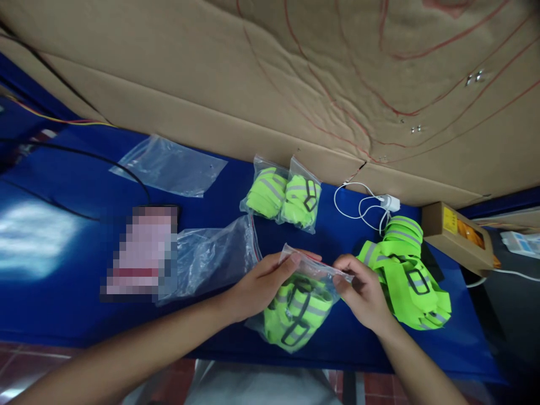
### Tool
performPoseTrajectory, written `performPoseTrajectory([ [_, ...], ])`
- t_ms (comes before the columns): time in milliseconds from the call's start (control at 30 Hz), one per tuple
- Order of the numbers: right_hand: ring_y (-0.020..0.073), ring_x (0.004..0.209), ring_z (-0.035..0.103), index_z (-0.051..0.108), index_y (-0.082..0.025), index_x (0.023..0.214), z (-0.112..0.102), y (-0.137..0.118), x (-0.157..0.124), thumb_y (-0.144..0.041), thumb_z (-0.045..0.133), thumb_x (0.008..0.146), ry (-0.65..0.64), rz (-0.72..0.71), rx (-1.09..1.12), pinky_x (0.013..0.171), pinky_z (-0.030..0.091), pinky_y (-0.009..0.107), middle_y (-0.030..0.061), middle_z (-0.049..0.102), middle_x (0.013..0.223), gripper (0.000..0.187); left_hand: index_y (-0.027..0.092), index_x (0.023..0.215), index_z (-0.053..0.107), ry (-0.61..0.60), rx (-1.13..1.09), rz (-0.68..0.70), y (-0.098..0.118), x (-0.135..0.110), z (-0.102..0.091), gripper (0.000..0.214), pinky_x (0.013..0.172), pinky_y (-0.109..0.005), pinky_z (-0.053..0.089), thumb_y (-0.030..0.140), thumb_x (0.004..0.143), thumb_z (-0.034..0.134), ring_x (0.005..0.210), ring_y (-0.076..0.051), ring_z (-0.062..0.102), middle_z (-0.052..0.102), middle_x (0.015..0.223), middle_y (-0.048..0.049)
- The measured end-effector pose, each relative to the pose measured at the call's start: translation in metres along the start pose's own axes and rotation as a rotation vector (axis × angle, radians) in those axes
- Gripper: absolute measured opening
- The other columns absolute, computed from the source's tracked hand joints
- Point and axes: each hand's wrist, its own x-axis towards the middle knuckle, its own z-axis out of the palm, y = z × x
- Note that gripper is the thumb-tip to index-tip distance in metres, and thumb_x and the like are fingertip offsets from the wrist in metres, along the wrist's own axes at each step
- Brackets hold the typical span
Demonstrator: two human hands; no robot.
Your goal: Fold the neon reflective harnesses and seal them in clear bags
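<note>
Nearest to us are our two bare forearms [160, 343], coming in over the near edge of the bench [63, 315]. At their ends we hold a clear zip bag [314, 267] by its mouth, close to the middle of that near edge; we cannot tell whether its bottom touches the bench. Inside it sits a coiled green strap [320, 308] with silver stripes and a black buckle. Our left hand [257, 287] grips the bag's left side, thumb in front and fingers behind; our right hand [365, 292] pinches the right end of the mouth narrowly between thumb and finger.

Beyond our hands, toward the far edge, two filled bags [284, 194] stand side by side, with green straps in them too. To their left, a flat clear bag [169, 166] lies along the far edge, and a crumpled clear bag [211, 261] lies just beside our left hand. Toward the right edge we see a heap of loose green straps [422, 298], then a white charger [390, 202] with its cable and an open cardboard box [455, 230] near the far right corner.
</note>
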Motion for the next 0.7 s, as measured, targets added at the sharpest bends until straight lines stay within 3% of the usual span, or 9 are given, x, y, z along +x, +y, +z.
performPoseTrajectory([
  [400, 0.0116, 0.063, 0.048, 0.057, -0.021, 0.086, 0.001, -0.002, 0.003, -0.027, 0.056, 0.098, -0.048, 0.044, 0.001, 0.057, 0.037, 0.023, -0.0036, 0.053, 0.072, 0.014, 0.02, 0.125, 0.075, -0.061, -0.013, 0.019, -0.004, 0.001, 0.002, 0.052, 0.106, -0.038, 0.05, 0.061, 0.098, 0.056, 0.112, -0.026, 0.071, 0.079, 0.113, -0.0073],
  [567, 0.0123, 0.065, 0.05, 0.058, -0.021, 0.087, 0.0, -0.002, 0.002, -0.021, 0.058, 0.095, -0.08, 0.053, 0.023, 0.06, 0.039, 0.024, -0.0033, 0.053, 0.074, 0.008, 0.024, 0.144, 0.06, -0.132, 0.009, -0.029, -0.01, 0.001, 0.0, 0.065, 0.094, -0.037, 0.054, 0.047, 0.086, 0.079, 0.105, -0.024, 0.072, 0.078, 0.115, -0.0069],
  [700, 0.0126, 0.068, 0.051, 0.057, -0.021, 0.088, 0.0, -0.004, 0.002, -0.02, 0.056, 0.096, -0.091, 0.066, -0.002, 0.062, 0.04, 0.024, -0.0028, 0.055, 0.076, 0.007, 0.024, 0.146, 0.057, -0.138, 0.062, 0.034, -0.015, 0.002, -0.001, 0.069, 0.102, -0.041, 0.05, 0.039, 0.084, 0.081, 0.116, -0.025, 0.068, 0.074, 0.128, -0.0089],
])
